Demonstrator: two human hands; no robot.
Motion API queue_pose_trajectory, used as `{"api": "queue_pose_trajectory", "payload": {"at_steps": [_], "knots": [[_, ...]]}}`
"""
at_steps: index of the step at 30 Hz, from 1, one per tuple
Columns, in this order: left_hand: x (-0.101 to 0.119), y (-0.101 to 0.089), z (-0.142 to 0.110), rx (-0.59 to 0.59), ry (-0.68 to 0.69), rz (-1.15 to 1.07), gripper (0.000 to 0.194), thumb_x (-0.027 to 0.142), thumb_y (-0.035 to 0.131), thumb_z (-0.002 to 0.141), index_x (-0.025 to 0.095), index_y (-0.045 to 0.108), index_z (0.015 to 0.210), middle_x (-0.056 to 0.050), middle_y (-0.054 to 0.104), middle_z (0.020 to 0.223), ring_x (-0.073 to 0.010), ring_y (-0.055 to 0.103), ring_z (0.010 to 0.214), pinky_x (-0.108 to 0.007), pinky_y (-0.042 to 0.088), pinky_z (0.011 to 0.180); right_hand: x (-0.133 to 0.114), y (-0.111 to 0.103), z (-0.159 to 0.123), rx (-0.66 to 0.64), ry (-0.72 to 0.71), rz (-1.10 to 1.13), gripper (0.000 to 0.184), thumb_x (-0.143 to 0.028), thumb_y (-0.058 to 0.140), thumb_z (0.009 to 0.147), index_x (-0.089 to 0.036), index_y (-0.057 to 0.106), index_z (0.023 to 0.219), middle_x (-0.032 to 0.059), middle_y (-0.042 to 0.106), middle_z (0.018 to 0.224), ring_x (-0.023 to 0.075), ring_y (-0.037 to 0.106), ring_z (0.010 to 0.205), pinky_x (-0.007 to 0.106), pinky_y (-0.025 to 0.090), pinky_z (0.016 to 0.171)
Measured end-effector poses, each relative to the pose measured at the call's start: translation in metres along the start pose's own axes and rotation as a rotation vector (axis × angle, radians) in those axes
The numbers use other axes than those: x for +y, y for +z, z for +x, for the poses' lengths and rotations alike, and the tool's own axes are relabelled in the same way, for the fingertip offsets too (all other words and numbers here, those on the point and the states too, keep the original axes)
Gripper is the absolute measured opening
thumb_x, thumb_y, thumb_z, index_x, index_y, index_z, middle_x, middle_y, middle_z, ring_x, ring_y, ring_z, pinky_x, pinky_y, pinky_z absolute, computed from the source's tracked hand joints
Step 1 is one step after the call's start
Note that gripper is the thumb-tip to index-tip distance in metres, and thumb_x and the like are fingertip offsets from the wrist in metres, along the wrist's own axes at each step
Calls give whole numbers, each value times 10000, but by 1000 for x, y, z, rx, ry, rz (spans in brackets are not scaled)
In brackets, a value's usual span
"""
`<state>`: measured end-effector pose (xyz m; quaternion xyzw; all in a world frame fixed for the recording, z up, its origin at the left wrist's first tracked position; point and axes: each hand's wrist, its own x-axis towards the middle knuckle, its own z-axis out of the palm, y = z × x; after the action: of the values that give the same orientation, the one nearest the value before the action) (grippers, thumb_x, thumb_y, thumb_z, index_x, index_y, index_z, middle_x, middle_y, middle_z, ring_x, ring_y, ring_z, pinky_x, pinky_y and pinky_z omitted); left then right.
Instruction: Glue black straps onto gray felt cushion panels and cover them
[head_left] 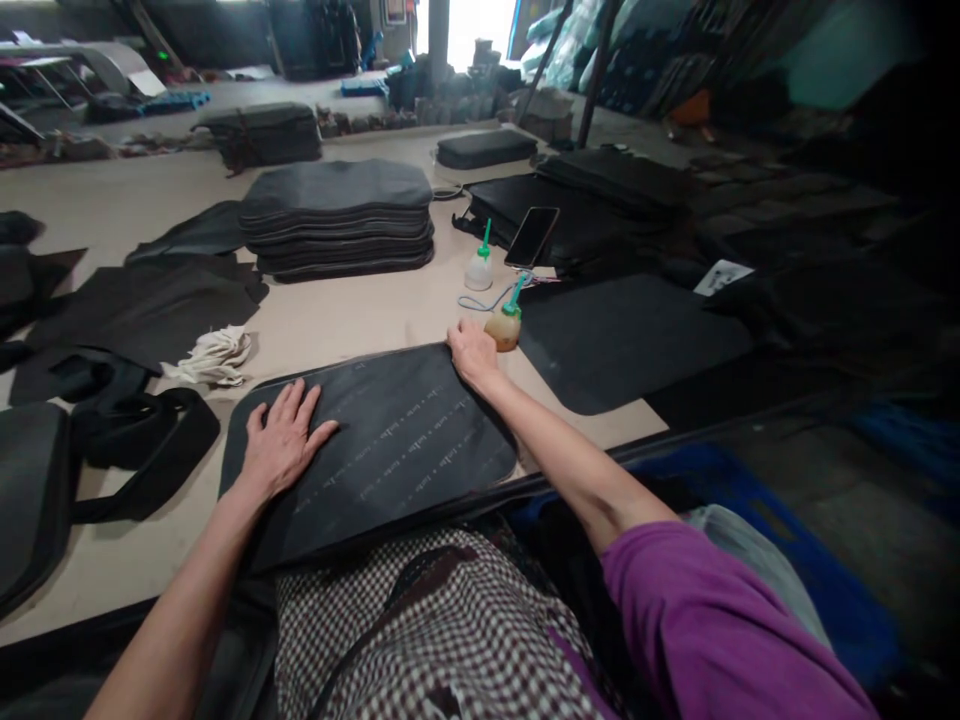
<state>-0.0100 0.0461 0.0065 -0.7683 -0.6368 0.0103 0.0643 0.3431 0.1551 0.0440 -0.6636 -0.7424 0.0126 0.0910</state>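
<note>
In front of me lies a black rounded panel with faint printed lettering, reaching over the table's near edge. My left hand rests on its left part, fingers spread flat. At the panel's far right corner is my right hand, its fingers bent down over the edge; whether they pinch the sheet's rim is only partly visible, but they look closed on it. Just beyond that hand stands a squeeze bottle of amber liquid with a green nozzle. A second, whitish squeeze bottle is farther back.
A tall stack of black panels stands behind. Left are black straps, a crumpled pale cloth and more panels. A phone lies beside dark sheets on the right. A blue crate sits below the table's edge.
</note>
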Motion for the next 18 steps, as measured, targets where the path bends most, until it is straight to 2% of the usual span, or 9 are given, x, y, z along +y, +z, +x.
{"api": "queue_pose_trajectory", "payload": {"at_steps": [2,4,6,8,10,13,18], "knots": [[0,1,0,4,-1,0,708,621,238,1031,225,304,1615,-108,211,1708,-278,203,1575,-546,202,1225,-7,-6,-13,59,-38,-12,421,-170,294,1054,-98,585,1349,230,548,1426,332,510,1278,461,441,1005],[0,2,0,10,2,-1,707,620,238,1031,226,311,1613,-110,213,1708,-278,207,1574,-545,207,1223,-22,-8,-37,111,-90,-13,445,-226,334,1065,-83,512,1446,221,481,1520,337,446,1360,479,382,1091],[-1,3,-1,19,7,-1,705,619,234,1031,226,317,1611,-111,214,1707,-279,209,1573,-546,211,1221,-41,-3,-67,147,-189,0,529,-382,394,1072,-86,456,1507,189,437,1579,319,366,1447,459,323,1166],[-1,4,0,23,16,-4,709,624,237,1028,226,320,1610,-112,214,1707,-282,215,1572,-549,218,1218,-58,9,-96,178,-396,61,649,-519,390,1061,-59,447,1515,191,401,1610,313,305,1504,466,267,1213],[-2,5,1,29,20,-9,707,622,239,1029,228,320,1610,-111,213,1707,-283,218,1571,-549,223,1217,-66,20,-113,157,-436,100,743,-625,367,1037,-68,445,1523,184,395,1617,293,305,1518,461,250,1228],[0,2,1,32,4,-15,696,613,238,1035,228,321,1609,-115,226,1703,-280,225,1569,-555,215,1221,-55,29,-118,111,-383,103,758,-654,338,1032,-106,427,1549,160,379,1629,275,307,1526,468,241,1233],[9,-16,-6,-21,-33,-80,716,649,276,1022,238,328,1606,-110,216,1705,-279,210,1575,-556,197,1236,-14,33,-105,101,-292,29,735,-603,265,1048,-107,386,1576,165,381,1626,270,310,1528,494,236,1229]]}}
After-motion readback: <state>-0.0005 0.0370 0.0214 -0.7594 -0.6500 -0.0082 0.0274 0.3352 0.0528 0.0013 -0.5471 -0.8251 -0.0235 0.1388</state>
